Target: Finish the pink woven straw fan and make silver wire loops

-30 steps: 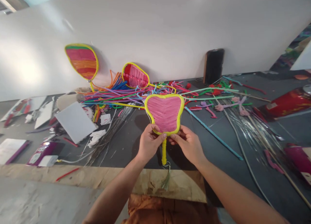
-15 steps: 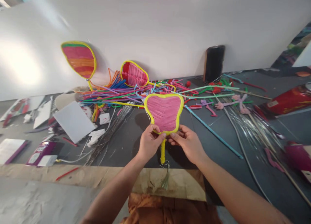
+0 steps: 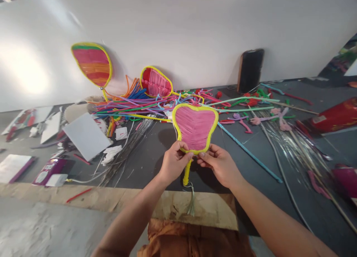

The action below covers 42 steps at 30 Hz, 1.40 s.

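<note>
Since a moment ago, my pink fan point(image 3: 195, 127) has slid a little to the right and its stick tips more. Bare dark table point(image 3: 156, 164) lies under my hands, and a heap of fuzzy sticks point(image 3: 134, 106) sits behind, near the wall. Shiny strands point(image 3: 290, 145) spread off to the right. My left hand point(image 3: 174, 163) pinches the fan's bottom yellow edge. My right hand point(image 3: 220, 164) pinches it too, just beside. Its yellow stick point(image 3: 186, 173) hangs down between my hands.
</note>
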Available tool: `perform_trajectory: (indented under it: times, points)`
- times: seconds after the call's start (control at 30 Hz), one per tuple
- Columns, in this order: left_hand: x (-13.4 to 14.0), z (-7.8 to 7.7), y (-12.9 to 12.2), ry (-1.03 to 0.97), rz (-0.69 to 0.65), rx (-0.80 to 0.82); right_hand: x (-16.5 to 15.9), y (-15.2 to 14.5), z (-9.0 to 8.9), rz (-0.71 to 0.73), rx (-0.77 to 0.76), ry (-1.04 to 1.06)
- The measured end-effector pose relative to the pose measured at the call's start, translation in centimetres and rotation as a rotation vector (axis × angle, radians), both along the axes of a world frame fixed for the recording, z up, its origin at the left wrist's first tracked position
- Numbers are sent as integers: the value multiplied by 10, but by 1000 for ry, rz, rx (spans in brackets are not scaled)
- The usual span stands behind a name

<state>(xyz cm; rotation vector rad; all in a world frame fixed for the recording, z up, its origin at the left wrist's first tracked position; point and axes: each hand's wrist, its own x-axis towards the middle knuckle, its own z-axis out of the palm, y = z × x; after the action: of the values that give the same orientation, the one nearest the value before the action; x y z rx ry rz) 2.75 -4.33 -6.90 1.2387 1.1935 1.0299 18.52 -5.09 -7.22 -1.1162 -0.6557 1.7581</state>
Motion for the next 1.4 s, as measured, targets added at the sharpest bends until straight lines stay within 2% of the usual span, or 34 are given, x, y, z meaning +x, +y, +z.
perform_trajectory:
  times: [0.27, 0.4, 0.5, 0.6, 1.0, 1.2, 1.4]
  points:
    - [2, -5, -3, -29, 5, 2, 2, 2, -2, -11, -37, 19]
    - [8, -4, -5, -157, 60, -13, 4, 1, -4, -27, -36, 6]
    - [10, -2, -3, -236, 82, -56, 4, 0, -6, -61, -29, 6]
    - [9, -1, -2, -262, 39, -106, 3, 0, -7, -81, -29, 0]
    - [3, -1, 0, -360, 50, -293, 1, 0, -4, -43, -63, 14]
    - [-1, 8, 3, -469, 86, -322, 4, 2, 1, -69, -18, 21]
    - [-6, 15, 6, -468, 70, -369, 12, 7, 5, -101, -18, 14]
